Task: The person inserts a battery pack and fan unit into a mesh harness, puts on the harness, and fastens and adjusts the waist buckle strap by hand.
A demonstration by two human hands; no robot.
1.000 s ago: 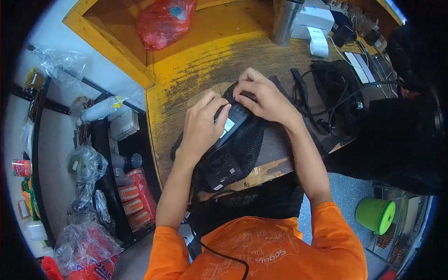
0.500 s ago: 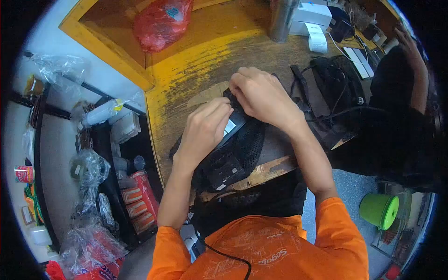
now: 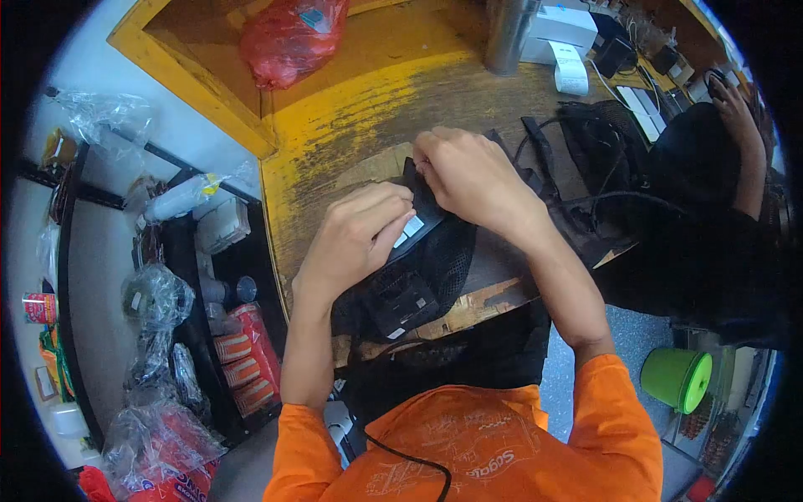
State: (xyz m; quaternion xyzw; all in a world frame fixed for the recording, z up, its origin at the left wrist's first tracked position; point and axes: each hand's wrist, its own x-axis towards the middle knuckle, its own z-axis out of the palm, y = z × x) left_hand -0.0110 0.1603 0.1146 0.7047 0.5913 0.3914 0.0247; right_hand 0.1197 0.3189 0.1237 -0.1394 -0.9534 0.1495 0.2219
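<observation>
A dark flat object with white labels (image 3: 410,232) lies tilted between my hands, over a black mesh bag (image 3: 456,255) at the front of the wooden table. Its exact kind is hard to make out. My left hand (image 3: 355,234) is closed on its left side, thumb near the labels. At the upper end my right hand (image 3: 468,171) is curled with the fingertips pinched on dark material; the fingers' far side is hidden. Below them, a black boxy piece with a small white tag (image 3: 403,308) rests on the mesh near the table's front edge.
Another black mesh bag with straps (image 3: 598,138) lies to the right. Behind stand a metal cylinder (image 3: 508,38) and a white label printer (image 3: 559,33). A red plastic bag (image 3: 293,42) is at the back. A co-worker's hand (image 3: 732,105) shows at right; a green bin (image 3: 673,376) stands below.
My left hand has shifted slightly left and down, showing more of the labels. My right hand stays nearly in place. The co-worker's hand at the right has moved a little lower.
</observation>
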